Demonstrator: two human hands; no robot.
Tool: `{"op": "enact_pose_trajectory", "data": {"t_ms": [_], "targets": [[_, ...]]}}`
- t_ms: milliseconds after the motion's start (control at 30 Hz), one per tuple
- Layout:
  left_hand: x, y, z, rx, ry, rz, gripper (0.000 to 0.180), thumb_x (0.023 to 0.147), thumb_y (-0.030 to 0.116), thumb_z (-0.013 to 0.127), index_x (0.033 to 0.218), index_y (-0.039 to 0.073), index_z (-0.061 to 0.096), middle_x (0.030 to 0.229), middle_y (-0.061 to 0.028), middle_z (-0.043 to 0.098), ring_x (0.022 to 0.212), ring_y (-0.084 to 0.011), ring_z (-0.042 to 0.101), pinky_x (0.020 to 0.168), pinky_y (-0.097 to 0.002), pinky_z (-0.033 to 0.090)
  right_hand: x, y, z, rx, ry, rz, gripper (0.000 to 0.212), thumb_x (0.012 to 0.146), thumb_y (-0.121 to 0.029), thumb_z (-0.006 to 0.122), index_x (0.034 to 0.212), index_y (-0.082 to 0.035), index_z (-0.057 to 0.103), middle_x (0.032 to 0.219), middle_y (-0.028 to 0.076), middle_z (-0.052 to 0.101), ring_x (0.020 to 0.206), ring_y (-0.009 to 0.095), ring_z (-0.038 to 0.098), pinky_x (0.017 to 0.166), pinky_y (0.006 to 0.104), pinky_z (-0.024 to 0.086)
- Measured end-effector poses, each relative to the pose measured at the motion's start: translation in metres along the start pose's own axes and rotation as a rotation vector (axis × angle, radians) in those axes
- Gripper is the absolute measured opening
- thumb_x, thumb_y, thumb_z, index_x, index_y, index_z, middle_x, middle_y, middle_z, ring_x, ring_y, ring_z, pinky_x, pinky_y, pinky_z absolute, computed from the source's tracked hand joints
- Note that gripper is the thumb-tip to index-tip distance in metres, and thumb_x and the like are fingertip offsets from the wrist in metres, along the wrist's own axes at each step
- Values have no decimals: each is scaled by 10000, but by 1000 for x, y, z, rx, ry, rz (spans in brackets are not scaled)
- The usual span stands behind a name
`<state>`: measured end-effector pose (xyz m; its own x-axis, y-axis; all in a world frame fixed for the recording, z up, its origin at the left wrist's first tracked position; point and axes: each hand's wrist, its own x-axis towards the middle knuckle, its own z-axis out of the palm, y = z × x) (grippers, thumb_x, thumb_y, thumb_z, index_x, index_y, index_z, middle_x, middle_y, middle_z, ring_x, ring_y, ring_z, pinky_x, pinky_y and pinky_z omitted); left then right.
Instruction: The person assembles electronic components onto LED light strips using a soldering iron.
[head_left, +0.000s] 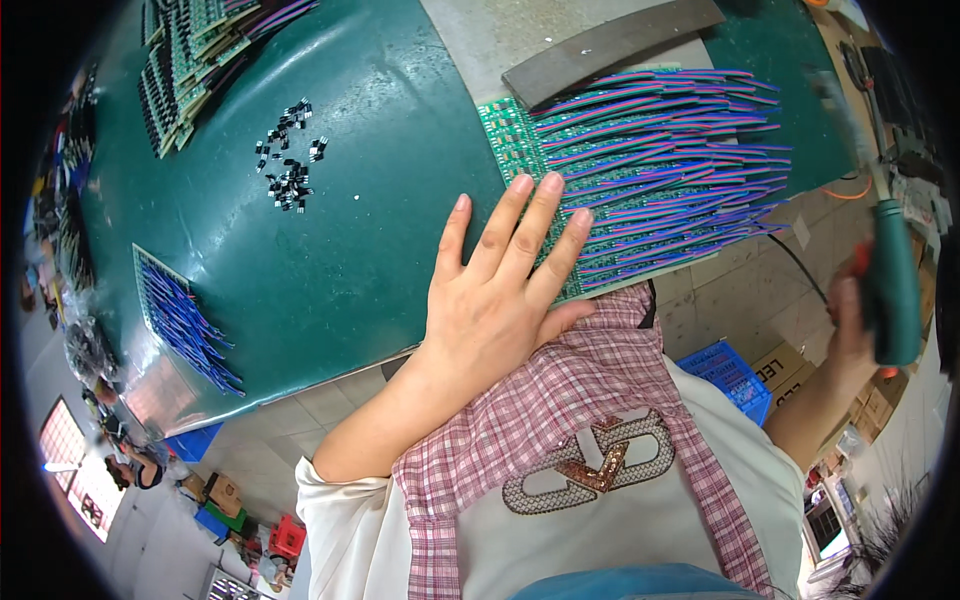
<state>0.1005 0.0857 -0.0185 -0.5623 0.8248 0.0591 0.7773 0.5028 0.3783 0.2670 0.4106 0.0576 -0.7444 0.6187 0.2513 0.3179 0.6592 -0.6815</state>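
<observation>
My left hand (500, 255) lies flat with fingers spread, its fingertips on the near left part of a green circuit board panel (515, 140). From that panel, rows of blue, pink and dark wires (670, 180) run to the right. Off to the right, my right hand (848, 320) has its fingers around a green-handled tool (895, 280) with a thin metal shaft pointing away from me; its exact kind I cannot make out. The hand is partly blurred and sits beyond the wire ends. A curved grey-brown bar (615, 50) rests across the panel's far edge.
Small black components (290, 185) lie in loose clusters on the green mat (390, 130). Circuit boards (190, 70) are stacked at the far left. Another wired board (180, 310) lies near the left edge. A blue crate (725, 380) and cartons stand below the table at the right.
</observation>
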Motion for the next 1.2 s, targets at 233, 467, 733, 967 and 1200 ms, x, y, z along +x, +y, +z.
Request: {"op": "enact_pose_trajectory", "data": {"t_ms": [233, 467, 733, 967, 1200], "targets": [[1, 1, 0, 23, -7, -19, 788, 767, 558, 693, 1447, 204, 509, 1550, -123, 394, 1426, -302, 368, 1162, -514, 225, 16, 11, -63, 247, 44, 151, 459, 915, -133, 626, 1326, 27, 501, 783, 54, 521, 629, 109, 477, 569, 263, 372], [1, 1, 3, -14, 24, -28, 854, 705, 493, 774, 1458, 212, 486, 1545, -108, 400, 1426, -276, 367, 1160, -526, 215, -1, 35, -73, 591, -39, 289, 467, 948, -189, 591, 1347, 20, 467, 746, 26, 473, 585, 92, 430, 600, 255, 364], [6, -1, 4, -22, 125, 4, 747, 717, 493, 773, 1355, 146, 597, 1477, -142, 471, 1358, -325, 438, 1121, -507, 289, -50, 9, 15, 1235, -339, 355, 518, 898, -284, 690, 1277, -41, 435, 726, 55, 536, 531, 111, 485, 493, 279, 410], [9, -2, 5, -81, 155, 45, 744, 670, 405, 821, 1312, 90, 615, 1453, -171, 484, 1325, -379, 452, 1078, -510, 360, -65, -6, 132, 1428, -605, 242, 415, 876, -313, 681, 1219, -163, 502, 816, 70, 619, 639, 183, 597, 654, 355, 469], [11, -5, 9, -208, 208, 85, 753, 628, 336, 865, 1267, 20, 622, 1425, -221, 497, 1309, -433, 454, 1059, -510, 401, -52, -2, 135, 1543, -603, 246, 457, 835, -238, 691, 1198, -33, 503, 824, 147, 655, 660, 240, 651, 615, 369, 541]]}}
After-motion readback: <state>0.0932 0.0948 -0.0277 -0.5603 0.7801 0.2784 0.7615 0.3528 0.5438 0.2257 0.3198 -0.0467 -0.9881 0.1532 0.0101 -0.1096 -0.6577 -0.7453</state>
